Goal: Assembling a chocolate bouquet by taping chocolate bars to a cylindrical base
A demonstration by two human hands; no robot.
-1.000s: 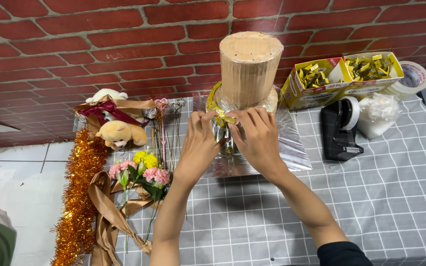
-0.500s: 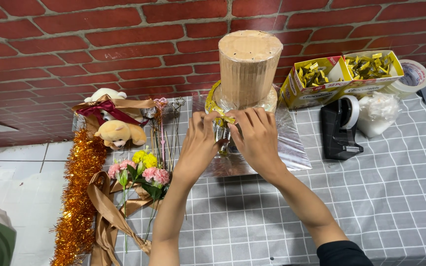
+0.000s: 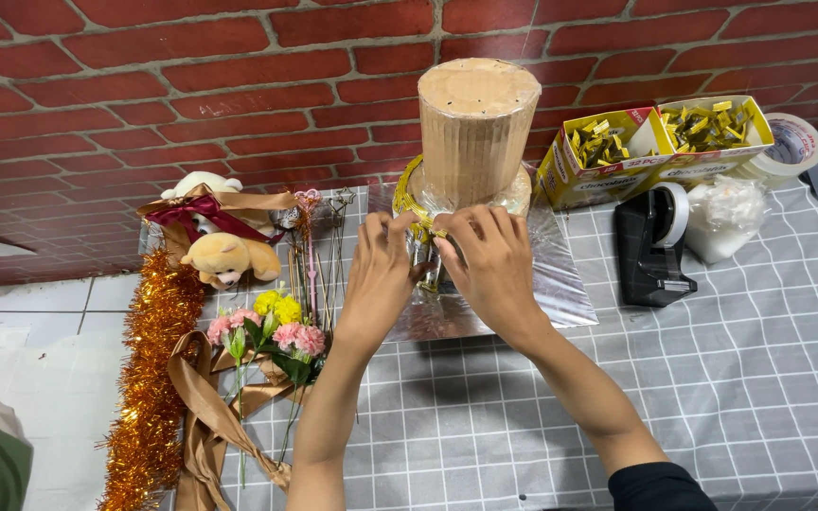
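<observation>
Orange tinsel (image 3: pixel 149 378) and artificial flowers (image 3: pixel 272 326) are laid at the counter's (image 3: pixel 731 378) left. At centre, a yellow ribbon (image 3: pixel 420 222) below the corrugated cardboard cylinder (image 3: pixel 475 128) is pinched by the left hand (image 3: pixel 381 274) and right hand (image 3: pixel 494 260). A black tape dispenser (image 3: pixel 653 248) is set at right.

Both hands are working close together, arms reaching up from the near edge.

The left hand (image 3: pixel 378 274) is showing its back to the camera, fingers curled and pinching at the tips. The right hand (image 3: pixel 492 270) is sitting just beside it, knuckles up, fingertips bent in toward the left's. Both forearms are bare and angling inward, the right one ending in a dark sleeve.
</observation>
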